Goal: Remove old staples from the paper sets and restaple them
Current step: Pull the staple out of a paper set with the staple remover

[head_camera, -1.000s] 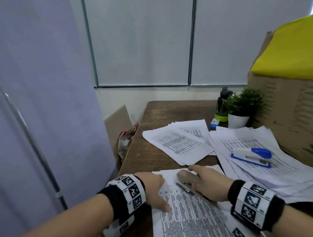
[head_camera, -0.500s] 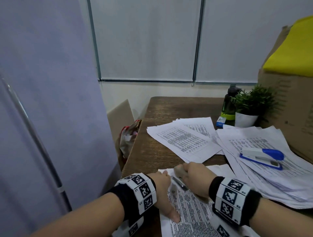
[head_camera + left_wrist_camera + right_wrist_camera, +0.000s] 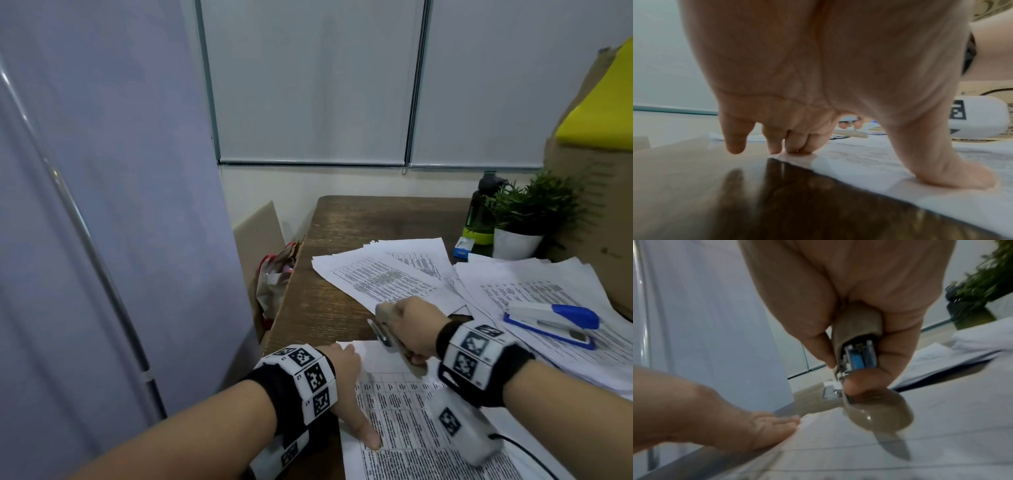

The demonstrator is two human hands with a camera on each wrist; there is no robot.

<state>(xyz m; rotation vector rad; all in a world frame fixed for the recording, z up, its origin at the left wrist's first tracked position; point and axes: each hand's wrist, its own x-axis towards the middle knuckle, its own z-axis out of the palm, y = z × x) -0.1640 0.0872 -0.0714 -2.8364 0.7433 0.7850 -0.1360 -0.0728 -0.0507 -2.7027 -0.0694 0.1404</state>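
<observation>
Left hand spread, pressing the set flat; right hand grips the stapler (1 corner only): seat its mouth squarely before squeezing.

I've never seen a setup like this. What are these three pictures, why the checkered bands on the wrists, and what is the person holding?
No machine here: a person works with bare hands, wearing cameras. The wide picture comes from a head camera; the other two look along each wrist. The checkered wristbands are patterned markers worn with the wrist cameras.

The left hand presses fingertips and thumb flat on the nearest paper set on the wooden table. The right hand has its grip around a beige stapler, above that set's top edge. A blue-and-white stapler lies on more papers to the right, near a potted plant and a bottle.
</observation>
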